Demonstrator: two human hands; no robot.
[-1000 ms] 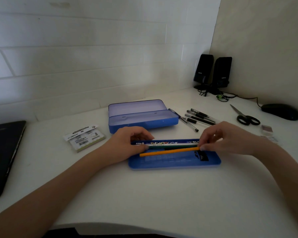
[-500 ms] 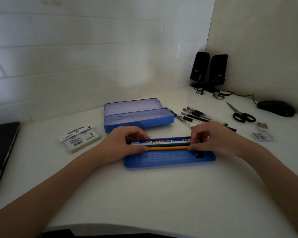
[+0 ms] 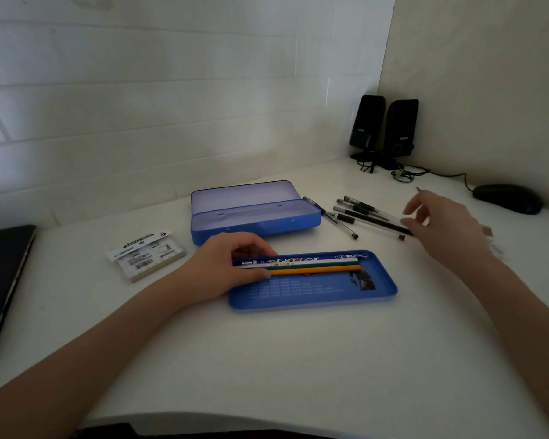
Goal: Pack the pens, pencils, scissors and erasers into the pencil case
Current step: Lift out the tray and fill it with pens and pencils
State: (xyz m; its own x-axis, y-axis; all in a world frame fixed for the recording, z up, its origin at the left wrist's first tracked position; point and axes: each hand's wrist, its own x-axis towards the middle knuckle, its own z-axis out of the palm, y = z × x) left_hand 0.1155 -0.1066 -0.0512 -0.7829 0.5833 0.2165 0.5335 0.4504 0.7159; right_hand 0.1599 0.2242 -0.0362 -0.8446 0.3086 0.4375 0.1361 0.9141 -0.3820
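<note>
A flat blue tray (image 3: 314, 296) of the pencil case lies in front of me with three pencils along its far edge: white (image 3: 298, 262), green (image 3: 317, 266) and orange (image 3: 317, 270). My left hand (image 3: 222, 267) grips their left ends, fingers above and thumb below. The open blue pencil case (image 3: 254, 217) stands behind the tray, nothing visible in it. Several black pens (image 3: 362, 213) lie to its right. My right hand (image 3: 441, 226) hovers over the pens' right ends with fingers spread and holds nothing. It hides the scissors. A small eraser (image 3: 487, 231) peeks out beyond that hand.
A packet of sticky notes (image 3: 146, 255) lies left of the case. A black laptop (image 3: 0, 280) sits at the left edge. Two black speakers (image 3: 384, 128) with cables fill the back corner, and a black mouse (image 3: 507, 198) sits at the far right.
My right hand let go of the orange pencil, which now lies beside the green one, and moved up and right to the pens. My left hand stayed on the pencil ends.
</note>
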